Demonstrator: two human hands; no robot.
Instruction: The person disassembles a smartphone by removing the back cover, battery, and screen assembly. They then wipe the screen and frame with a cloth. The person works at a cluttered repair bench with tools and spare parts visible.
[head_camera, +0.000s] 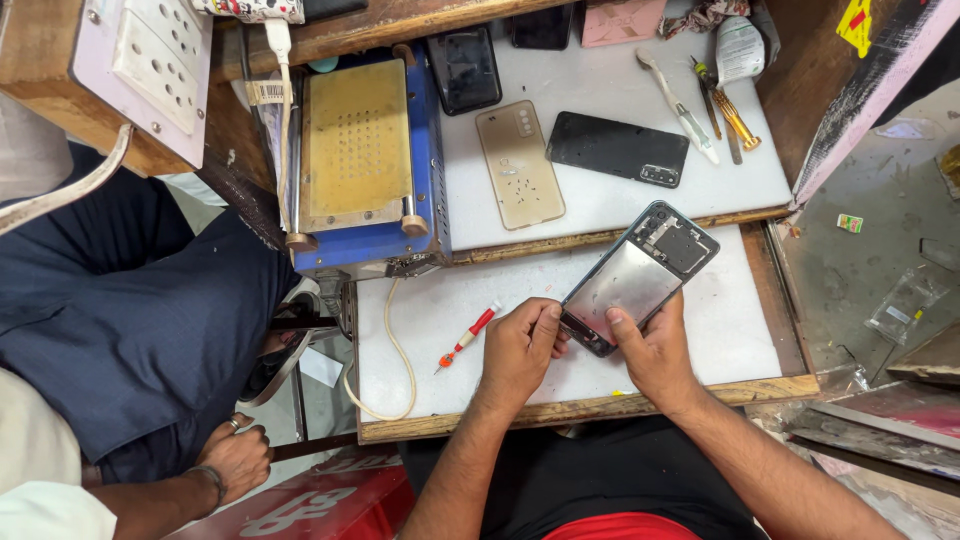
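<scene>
An opened phone body (640, 275) with a bare metal plate and exposed board is held tilted above the white bench top (720, 330). My left hand (517, 350) grips its lower left end, thumb on the edge. My right hand (652, 350) holds its lower right side, thumb pressed on the metal plate. A red-handled screwdriver (466, 338) lies on the bench just left of my left hand.
On the upper shelf lie a gold back cover (519, 164) with several small screws, a black back cover (618, 148), a dark phone (464, 68), tools (700, 105) and a blue heating plate machine (365, 160). Another person in dark blue (130, 330) sits at the left.
</scene>
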